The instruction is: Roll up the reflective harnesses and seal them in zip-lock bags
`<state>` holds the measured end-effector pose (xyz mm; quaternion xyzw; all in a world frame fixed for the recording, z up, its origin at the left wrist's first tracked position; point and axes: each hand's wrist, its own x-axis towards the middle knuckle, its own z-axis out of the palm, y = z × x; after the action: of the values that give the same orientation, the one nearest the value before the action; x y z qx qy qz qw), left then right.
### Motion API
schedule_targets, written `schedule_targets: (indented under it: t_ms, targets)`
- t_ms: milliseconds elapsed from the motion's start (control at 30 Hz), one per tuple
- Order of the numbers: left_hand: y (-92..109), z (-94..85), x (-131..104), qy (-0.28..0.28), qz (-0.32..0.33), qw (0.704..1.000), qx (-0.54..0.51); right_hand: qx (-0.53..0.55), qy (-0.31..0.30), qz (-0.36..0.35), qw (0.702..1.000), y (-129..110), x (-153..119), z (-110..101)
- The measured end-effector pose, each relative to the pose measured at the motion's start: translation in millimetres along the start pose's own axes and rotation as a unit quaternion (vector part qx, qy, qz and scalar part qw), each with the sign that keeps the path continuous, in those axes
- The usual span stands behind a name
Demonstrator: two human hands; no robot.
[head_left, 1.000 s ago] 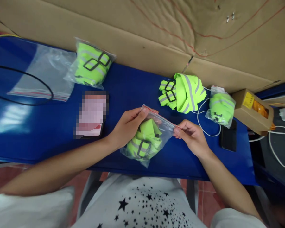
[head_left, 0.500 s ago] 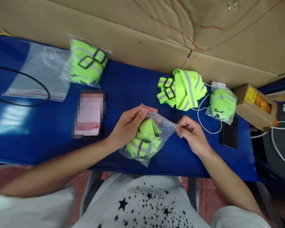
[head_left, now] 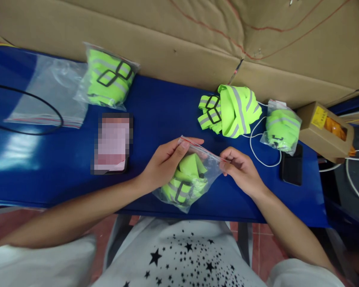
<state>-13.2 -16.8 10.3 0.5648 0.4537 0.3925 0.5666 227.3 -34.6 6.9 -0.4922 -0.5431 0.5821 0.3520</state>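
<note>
A clear zip bag (head_left: 211, 169) with a red line along its top edge hangs between my hands near the table's front edge. Inside it sits a folded neon-yellow reflective strap (head_left: 194, 167) with grey stripes and a dark buckle. My left hand (head_left: 164, 161) grips the bag's upper left corner, thumb on the near side. At the other end of the red seal, my right hand (head_left: 242, 169) pinches the corner between thumb and fingers. Whether the seal is fully pressed together I cannot tell.
On the blue table (head_left: 155, 111) lie a loose yellow strap bundle (head_left: 236, 111), a bagged strap (head_left: 110, 79), a smaller bagged one (head_left: 283, 127), flat plastic bags (head_left: 54, 87), a phone with a blurred screen (head_left: 112, 143), a black phone (head_left: 291, 165), a cardboard box (head_left: 323, 127) and white cable (head_left: 254, 151).
The bag and both hands have shifted very slightly right and down in view. Both hands keep their hold on the bag's top edge.
</note>
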Motion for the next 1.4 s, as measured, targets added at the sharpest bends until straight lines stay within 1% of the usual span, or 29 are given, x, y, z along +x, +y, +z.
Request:
schedule_targets:
  t_ms: [267,433,567,733,833,1000,1100,1267,1400]
  targets:
    - [-3,3.4,-3,-0.031,0.015,0.999,0.014,-0.006,-0.009,0.010,1.000,2,-1,1]
    - [-5,5.7,-5,-0.043,0.015,0.999,0.021,-0.032,-0.008,-0.002,0.999,5,-2,1]
    - [-6,7.3,-6,-0.067,0.011,0.998,0.004,-0.039,-0.017,-0.006,0.999,6,-3,1]
    - [-7,8.8,-8,-0.072,0.012,0.997,0.025,-0.036,-0.023,0.005,0.999,6,-3,2]
    - [-7,10.3,-8,-0.086,0.019,0.996,0.019,-0.041,-0.033,-0.005,0.999,6,-3,4]
    - [-7,13.0,-9,-0.090,0.015,0.995,0.027,-0.052,-0.039,-0.012,0.998,6,-3,4]
    - [-6,14.7,-9,-0.096,0.006,0.995,0.018,-0.055,-0.050,-0.009,0.997,6,-4,4]
    - [-7,17.1,-9,-0.121,0.002,0.993,-0.003,-0.073,-0.060,-0.018,0.995,6,-6,5]
    - [-9,18.8,-10,-0.139,0.003,0.990,-0.011,-0.064,-0.067,-0.013,0.996,7,-6,8]
